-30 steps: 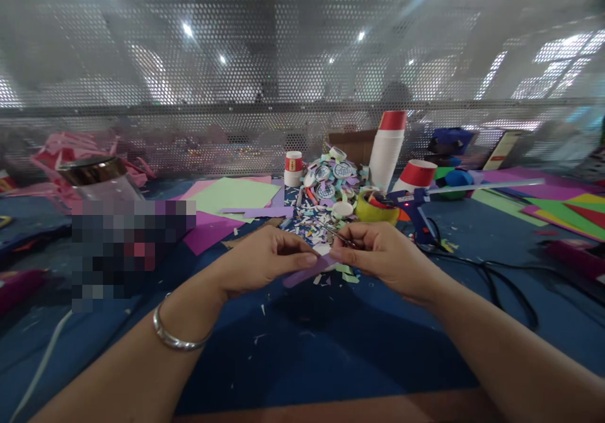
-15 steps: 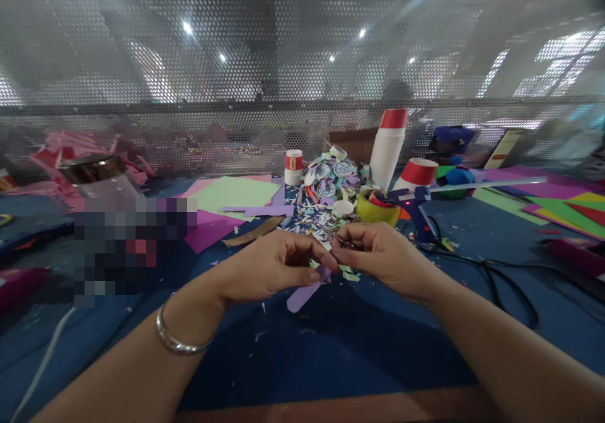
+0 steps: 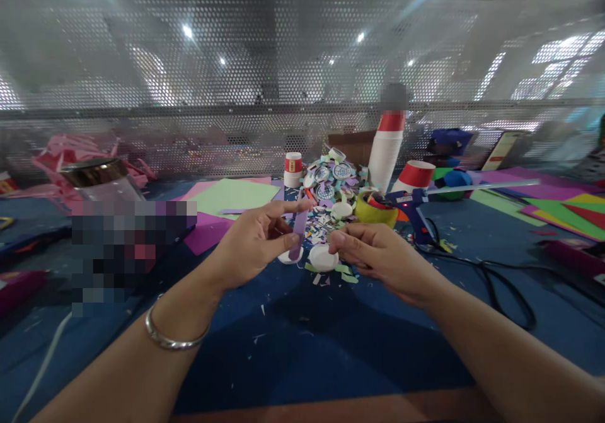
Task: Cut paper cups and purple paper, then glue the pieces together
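A strip of purple paper (image 3: 299,232) stands upright in my left hand (image 3: 258,240), pinched between thumb and fingers, with the index finger stretched along its top. My right hand (image 3: 378,253) is closed around small metal scissors (image 3: 325,226); only the blade tips show past the fingers, and the handles are hidden. On the table between the hands lies a white paper disc (image 3: 324,258), like a cup base. Another white disc (image 3: 290,256) is partly behind the strip. Paper scraps (image 3: 348,278) lie under my right hand.
Behind my hands rises a heap of cut cup pieces (image 3: 331,174). A glue gun (image 3: 414,212) with a black cable (image 3: 491,278) rests beside a yellow tape roll (image 3: 373,212). Stacked paper cups (image 3: 385,158) stand behind; green paper (image 3: 236,195) lies left, a lidded jar (image 3: 101,174) farther left.
My hands have moved apart, the left one slightly left. The purple strip has swung from slanting downward to upright in my left hand. The white discs between my hands have come into view.
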{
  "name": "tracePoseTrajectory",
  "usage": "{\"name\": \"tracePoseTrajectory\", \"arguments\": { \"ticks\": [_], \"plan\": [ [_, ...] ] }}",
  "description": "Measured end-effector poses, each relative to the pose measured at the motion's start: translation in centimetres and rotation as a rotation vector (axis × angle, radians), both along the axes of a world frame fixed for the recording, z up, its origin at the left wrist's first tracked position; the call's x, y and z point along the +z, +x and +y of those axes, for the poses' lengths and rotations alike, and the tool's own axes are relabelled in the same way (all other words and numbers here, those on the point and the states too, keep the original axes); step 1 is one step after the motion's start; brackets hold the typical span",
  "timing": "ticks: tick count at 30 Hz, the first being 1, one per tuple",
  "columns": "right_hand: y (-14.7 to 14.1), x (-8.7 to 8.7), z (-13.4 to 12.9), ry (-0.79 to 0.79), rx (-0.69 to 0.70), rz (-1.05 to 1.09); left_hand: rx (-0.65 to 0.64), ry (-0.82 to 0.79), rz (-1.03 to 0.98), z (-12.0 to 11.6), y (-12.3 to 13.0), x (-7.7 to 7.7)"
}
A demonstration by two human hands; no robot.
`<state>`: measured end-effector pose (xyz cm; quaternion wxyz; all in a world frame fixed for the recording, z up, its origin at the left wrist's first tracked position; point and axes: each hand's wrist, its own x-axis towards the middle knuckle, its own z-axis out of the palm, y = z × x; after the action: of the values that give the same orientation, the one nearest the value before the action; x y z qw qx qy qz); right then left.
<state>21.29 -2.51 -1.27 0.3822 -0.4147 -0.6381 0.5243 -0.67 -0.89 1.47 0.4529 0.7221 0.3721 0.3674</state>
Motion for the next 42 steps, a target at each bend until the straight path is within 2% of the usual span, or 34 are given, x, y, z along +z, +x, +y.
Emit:
{"name": "tracePoseTrajectory", "arguments": {
  "ticks": [8, 20, 37, 42],
  "plan": [
    [0.1, 0.0, -0.2, 0.013, 0.065, -0.135, -0.057, 0.073, 0.051, -0.6, 0.8, -0.1],
    [0.0, -0.1, -0.2, 0.084, 0.053, -0.158, -0.056, 0.167, 0.115, -1.1, 1.5, -0.3],
    [0.0, 0.4, -0.4, 0.156, 0.041, -0.256, -0.074, 0.135, 0.131, -1.3, 1.5, 0.0],
    [0.4, 0.6, -0.2, 0.196, 0.020, -0.336, 0.016, 0.189, 0.181, -0.8, 0.4, 0.8]
  ]
}}
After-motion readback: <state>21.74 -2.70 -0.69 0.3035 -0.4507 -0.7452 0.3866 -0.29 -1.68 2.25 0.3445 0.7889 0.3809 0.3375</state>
